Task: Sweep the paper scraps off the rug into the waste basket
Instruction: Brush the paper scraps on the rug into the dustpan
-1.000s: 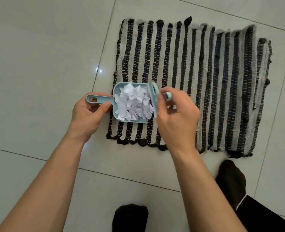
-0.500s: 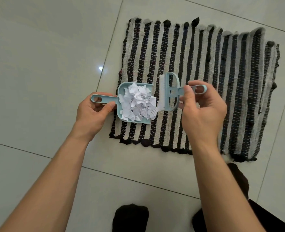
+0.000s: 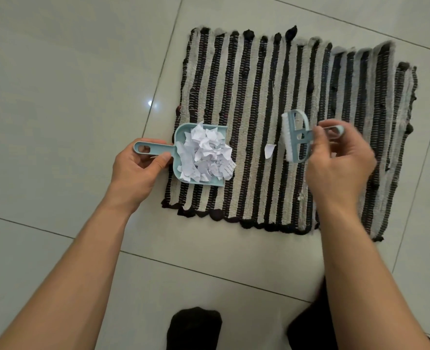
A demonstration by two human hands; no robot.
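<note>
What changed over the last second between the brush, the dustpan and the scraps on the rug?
The right hand drew the brush away from the dustpan, to the right across the rug, and turned it so its bristles show. One loose scrap now lies on the rug between them. The left hand kept its grip on the dustpan handle, and the pile of scraps stayed in the pan.

L hand (image 3: 135, 170) holds full dustpan (image 3: 181, 150); R hand (image 3: 340, 165) brush (image 3: 296, 136).

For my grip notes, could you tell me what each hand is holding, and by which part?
Left hand holds the dustpan by its handle; right hand holds the brush by its handle.
</note>
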